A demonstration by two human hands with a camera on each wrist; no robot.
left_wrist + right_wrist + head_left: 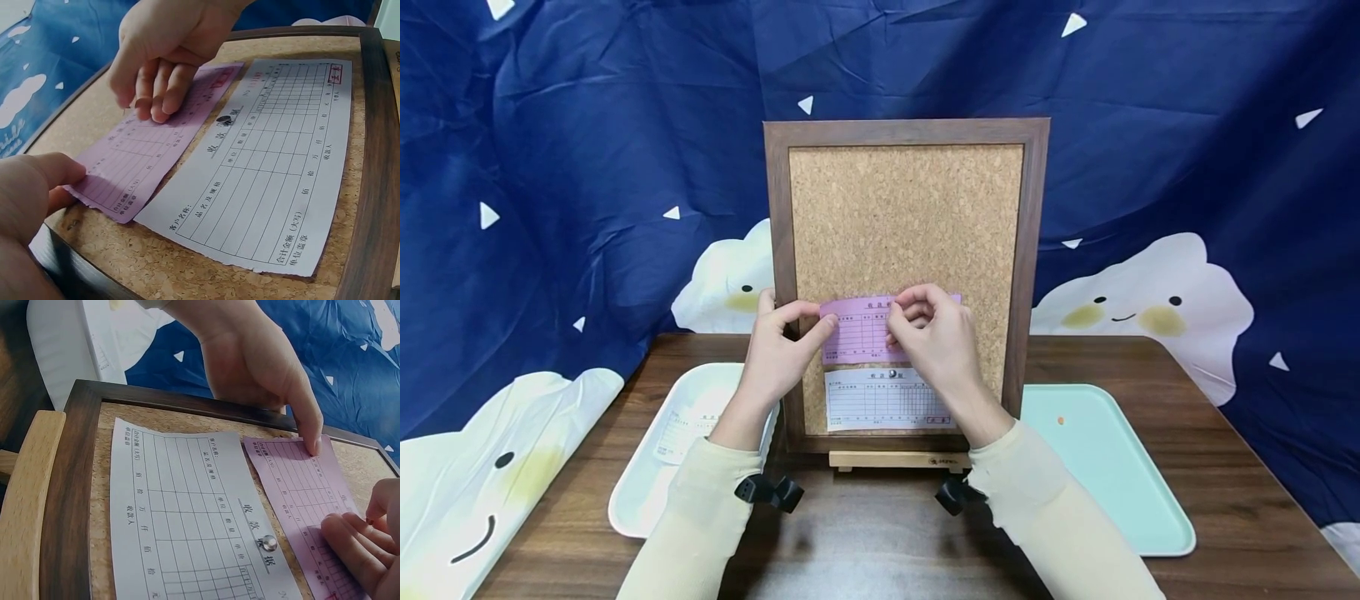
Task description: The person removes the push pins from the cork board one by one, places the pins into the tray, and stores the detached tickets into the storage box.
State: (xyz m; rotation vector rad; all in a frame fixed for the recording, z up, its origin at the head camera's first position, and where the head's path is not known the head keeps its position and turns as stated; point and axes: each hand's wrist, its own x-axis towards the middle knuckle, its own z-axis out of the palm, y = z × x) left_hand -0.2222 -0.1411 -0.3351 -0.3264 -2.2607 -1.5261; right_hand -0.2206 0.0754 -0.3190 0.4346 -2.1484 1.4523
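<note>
A framed cork board [910, 217] stands upright on the table. Low on it, a pink slip [850, 337] lies just above a white slip [865, 400], which a silver pin [269, 543] holds near its top middle. My left hand [781, 343] holds the pink slip's left edge between thumb and index finger, the thumb on its front in the left wrist view. At the slip's upper middle, my right hand [942, 342] has thumb and index finger together on a tiny dark thing [369, 521], mostly hidden; its other fingers curl over the pink paper.
On the left, a white tray [625, 500] holds white slips [681, 435]. A light green tray [1127, 467] on the right has a small orange piece [1060, 420] in it. A wooden ledge [887, 459] runs below the frame, and a blue curtain [625, 125] hangs behind.
</note>
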